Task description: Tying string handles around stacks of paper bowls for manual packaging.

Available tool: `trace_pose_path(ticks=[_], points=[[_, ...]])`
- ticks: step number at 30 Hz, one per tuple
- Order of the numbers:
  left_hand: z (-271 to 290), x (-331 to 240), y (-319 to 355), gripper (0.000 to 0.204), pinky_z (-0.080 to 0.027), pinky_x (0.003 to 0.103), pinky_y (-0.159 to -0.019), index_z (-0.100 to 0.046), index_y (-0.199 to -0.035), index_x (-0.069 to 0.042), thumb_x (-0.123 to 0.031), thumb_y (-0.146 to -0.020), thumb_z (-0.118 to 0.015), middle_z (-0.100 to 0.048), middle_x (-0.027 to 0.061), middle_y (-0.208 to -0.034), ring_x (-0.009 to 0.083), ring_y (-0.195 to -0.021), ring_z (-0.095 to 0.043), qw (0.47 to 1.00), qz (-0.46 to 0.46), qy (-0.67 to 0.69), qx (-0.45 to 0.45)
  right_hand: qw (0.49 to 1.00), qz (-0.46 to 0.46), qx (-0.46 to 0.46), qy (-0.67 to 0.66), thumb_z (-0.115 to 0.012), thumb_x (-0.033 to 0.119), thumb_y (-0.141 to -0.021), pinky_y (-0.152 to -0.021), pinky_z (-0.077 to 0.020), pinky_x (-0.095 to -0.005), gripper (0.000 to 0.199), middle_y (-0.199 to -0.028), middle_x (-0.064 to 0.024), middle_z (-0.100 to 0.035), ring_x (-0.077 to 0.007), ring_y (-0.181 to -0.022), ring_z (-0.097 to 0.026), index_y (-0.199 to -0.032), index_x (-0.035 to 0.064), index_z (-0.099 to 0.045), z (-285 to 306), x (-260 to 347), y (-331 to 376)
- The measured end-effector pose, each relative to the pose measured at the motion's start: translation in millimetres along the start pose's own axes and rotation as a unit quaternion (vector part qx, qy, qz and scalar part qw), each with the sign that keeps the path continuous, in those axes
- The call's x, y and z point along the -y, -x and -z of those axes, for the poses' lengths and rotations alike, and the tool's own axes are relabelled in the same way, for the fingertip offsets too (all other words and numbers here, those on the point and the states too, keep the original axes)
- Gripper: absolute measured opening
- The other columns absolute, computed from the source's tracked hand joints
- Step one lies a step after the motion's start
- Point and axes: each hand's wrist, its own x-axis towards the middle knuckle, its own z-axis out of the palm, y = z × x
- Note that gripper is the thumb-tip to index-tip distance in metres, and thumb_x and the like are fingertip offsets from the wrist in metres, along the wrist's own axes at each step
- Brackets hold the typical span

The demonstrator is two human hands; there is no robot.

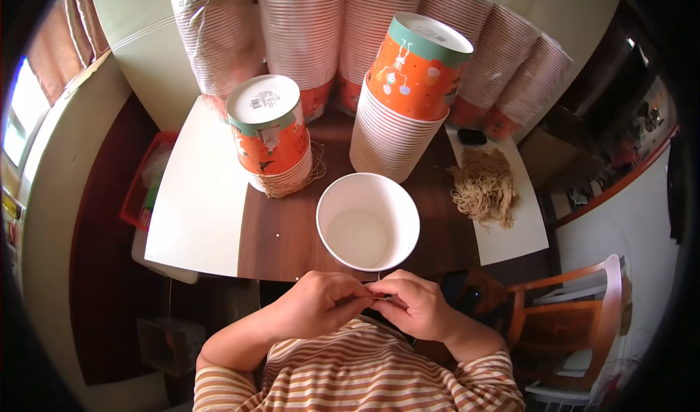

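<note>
My left hand (319, 306) and my right hand (417, 306) meet close to my body, just below the table's near edge. Both are closed, with thumbs and fingertips pinched together. A thin dark sliver shows between the fingertips, too small to name, and a fine strand seems to rise beside my right fingers. Right beyond them an open white paper bucket (399, 226) stands upright at the table edge, its inside bare. Behind it rises a tall stack of nested buckets (394, 142), topped by an upside-down orange bucket with a green band (410, 80).
A shorter bucket stack (270, 149) stands to the left, with tan strands (284, 186) around its base. Loose tan twine (487, 186) lies at the right. Tall plastic-wrapped bucket stacks (302, 33) line the back. A wooden chair (558, 324) stands at the right.
</note>
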Motion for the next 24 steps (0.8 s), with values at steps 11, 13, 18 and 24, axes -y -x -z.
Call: trace_pose_path(ticks=[11, 13, 18, 24], points=[[-14, 24, 5, 0.02, -0.05, 0.022, -0.062, -0.065, -0.104, 0.001, -0.014, -0.093, -0.058, -0.067, 0.0036, -0.085, 0.0069, -0.072, -0.061, 0.951, 0.136, 0.277, 0.012, 0.958, 0.172, -0.036, 0.226, -0.068, -0.004, -0.072, -0.059, -0.0527, -0.0304, 0.026, -0.085, -0.0093, -0.058, -0.0225, -0.07, -0.062, -0.096, 0.0002, -0.058, 5, -11, 0], [-9, 23, 4, 0.022, -0.05, 0.022, -0.063, -0.064, -0.106, 0.001, -0.015, -0.094, -0.056, -0.067, 0.0043, -0.087, 0.0072, -0.072, -0.061, 0.945, 0.163, 0.283, 0.027, 0.957, 0.17, -0.039, 0.233, -0.068, -0.004, -0.073, -0.058, -0.0526, -0.0303, 0.024, -0.084, -0.0091, -0.058, -0.0224, -0.07, -0.062, -0.094, 0.0006, -0.058, 4, -12, 1], [-9, 25, 3, 0.024, -0.051, 0.022, -0.065, -0.063, -0.108, 0.002, -0.017, -0.095, -0.054, -0.067, 0.0051, -0.088, 0.0081, -0.072, -0.062, 0.931, 0.216, 0.289, 0.052, 0.946, 0.188, -0.032, 0.262, -0.068, -0.002, -0.073, -0.057, -0.052, -0.0299, 0.024, -0.084, -0.0087, -0.057, -0.0212, -0.069, -0.061, -0.095, 0.0, -0.057, 3, -15, 1], [-16, 33, 4, 0.018, -0.051, 0.022, -0.063, -0.064, -0.1, 0.002, -0.013, -0.092, -0.058, -0.066, 0.0039, -0.084, 0.0078, -0.07, -0.061, 0.954, 0.139, 0.264, 0.029, 0.934, 0.205, -0.026, 0.293, -0.066, 0.003, -0.077, -0.054, -0.0507, -0.0285, 0.017, -0.082, -0.0072, -0.055, -0.0191, -0.066, -0.059, -0.093, 0.0009, -0.06, 5, -15, 1]])
